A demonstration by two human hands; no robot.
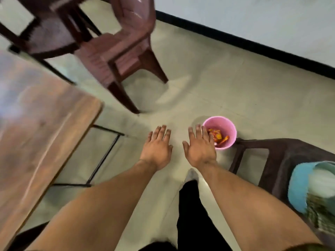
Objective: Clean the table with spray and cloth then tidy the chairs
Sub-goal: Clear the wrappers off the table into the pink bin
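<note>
My left hand [157, 147] and my right hand [200, 146] reach out side by side over the floor, palms down, fingers spread, holding nothing. The wooden table [36, 127] fills the left side, its corner near my left forearm. A reddish-brown plastic chair [125, 51] stands ahead on the floor beyond my hands, apart from the table. A dark brown chair [282, 160] is at the right, close to my right forearm. No spray bottle shows. A blue and patterned cloth bundle [311, 189] lies on the dark chair.
A pink bucket [226, 127] with orange scraps stands on the floor just right of my right hand. Another dark chair [45, 33] sits at the top left. The wall with a black skirting [253, 42] runs along the back right. My leg [192, 205] is below.
</note>
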